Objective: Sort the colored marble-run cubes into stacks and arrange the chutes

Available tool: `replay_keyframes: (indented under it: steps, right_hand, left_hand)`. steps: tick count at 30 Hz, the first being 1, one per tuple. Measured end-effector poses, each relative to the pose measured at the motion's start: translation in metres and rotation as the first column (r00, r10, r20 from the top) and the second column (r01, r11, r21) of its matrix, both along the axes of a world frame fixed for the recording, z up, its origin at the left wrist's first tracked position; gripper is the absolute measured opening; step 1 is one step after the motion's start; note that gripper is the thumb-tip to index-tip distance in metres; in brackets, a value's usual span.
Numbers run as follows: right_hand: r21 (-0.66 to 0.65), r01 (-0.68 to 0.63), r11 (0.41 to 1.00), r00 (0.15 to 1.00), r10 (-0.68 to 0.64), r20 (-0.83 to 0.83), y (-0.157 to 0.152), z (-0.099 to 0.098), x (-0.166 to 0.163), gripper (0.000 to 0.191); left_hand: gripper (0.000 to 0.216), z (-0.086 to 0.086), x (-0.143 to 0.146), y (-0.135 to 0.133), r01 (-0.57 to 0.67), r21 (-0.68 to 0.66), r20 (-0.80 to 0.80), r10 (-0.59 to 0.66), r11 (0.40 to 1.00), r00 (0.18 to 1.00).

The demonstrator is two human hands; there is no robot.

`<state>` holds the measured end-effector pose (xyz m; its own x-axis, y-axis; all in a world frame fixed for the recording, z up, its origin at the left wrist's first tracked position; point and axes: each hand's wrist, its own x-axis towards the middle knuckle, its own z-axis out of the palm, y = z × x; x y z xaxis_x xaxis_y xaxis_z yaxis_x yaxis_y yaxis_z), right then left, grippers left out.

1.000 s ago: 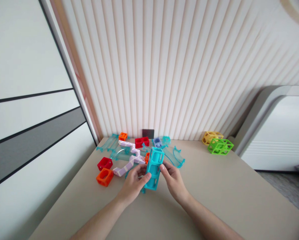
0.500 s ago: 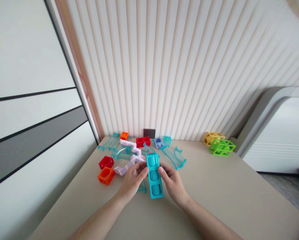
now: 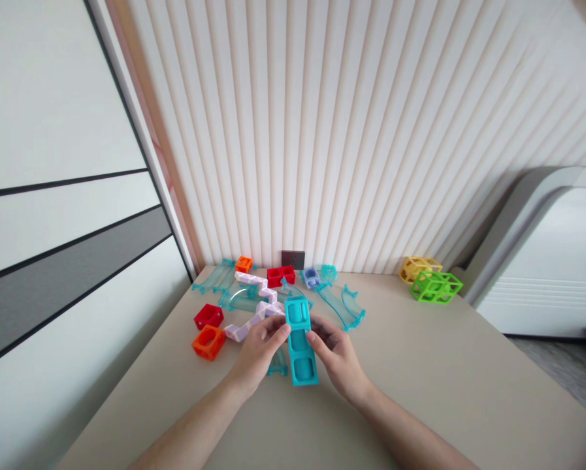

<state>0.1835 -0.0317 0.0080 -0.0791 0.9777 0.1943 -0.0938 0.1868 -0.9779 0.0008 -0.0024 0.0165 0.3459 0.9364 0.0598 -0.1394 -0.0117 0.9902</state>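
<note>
In this view, I can read no text, no label, no brand, no number and also no sign.

Soft, bright light washes the ribbed wall (image 3: 293, 130), src. unclear; shade gathers beside the gray-framed white panel (image 3: 547, 254) at R and low on the white cabinet (image 3: 111, 339) at L. Wide-angle lens stretches edges; upper-R corner blurs, teal block (image 3: 300, 341) midframe reads clearer.
</note>
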Motion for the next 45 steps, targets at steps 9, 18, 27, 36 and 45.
replay_keyframes:
  steps: [9,18,27,36,45]
  right_hand:
    - [0.009,-0.01,1.0,1.0,0.01,0.014,-0.001,0.002,0.001,0.042]
    - [0.027,-0.003,1.0,0.999,0.002,0.039,-0.001,0.0,0.002,0.042]
    - [0.032,0.026,0.999,0.998,-0.028,0.06,-0.002,0.008,0.0,0.048]
    - [-0.052,0.085,0.995,0.991,-0.079,0.108,-0.001,0.001,-0.003,0.062]
    - [-0.068,0.119,0.991,0.987,-0.111,0.112,0.001,-0.005,-0.002,0.062]
  left_hand:
    - [0.039,0.003,-0.001,-0.002,0.032,0.009,0.016,-0.032,0.999,0.999]
    - [0.04,0.006,0.002,-0.001,0.011,-0.004,0.021,-0.011,1.0,1.0]
    - [0.036,-0.001,0.003,-0.001,0.05,-0.073,0.168,-0.037,0.996,0.985]
    - [0.028,-0.003,0.004,0.0,-0.057,-0.144,0.226,0.089,0.988,0.97]
    - [0.031,-0.004,0.006,-0.003,0.007,-0.154,0.254,0.033,0.988,0.967]
